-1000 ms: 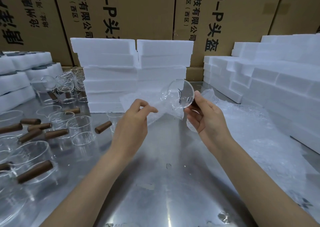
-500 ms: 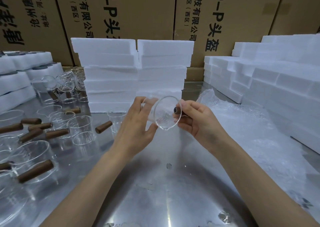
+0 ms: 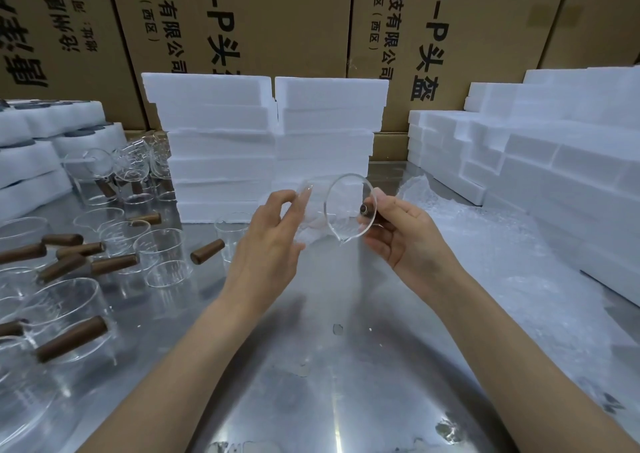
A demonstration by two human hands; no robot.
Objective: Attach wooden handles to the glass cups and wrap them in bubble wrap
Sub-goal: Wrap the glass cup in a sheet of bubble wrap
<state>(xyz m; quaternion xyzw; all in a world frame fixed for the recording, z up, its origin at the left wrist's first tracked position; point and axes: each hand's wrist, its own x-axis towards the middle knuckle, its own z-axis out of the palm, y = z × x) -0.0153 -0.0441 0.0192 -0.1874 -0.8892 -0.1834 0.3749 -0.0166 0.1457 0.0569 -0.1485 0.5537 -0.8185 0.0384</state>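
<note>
Fingers of the right hand (image 3: pixel 401 234) curl round the wooden handle (image 3: pixel 367 209) of a glass cup (image 3: pixel 349 206) held on its side above the bench (image 3: pixel 329 366), while the left hand (image 3: pixel 273 241) pinches a piece of bubble wrap (image 3: pixel 311 224) just beside the cup's rim. Most of the handle is hidden behind the fingers, and the wrap is hard to tell from the glass. Two foam stacks (image 3: pixel 270 144) stand behind.
</note>
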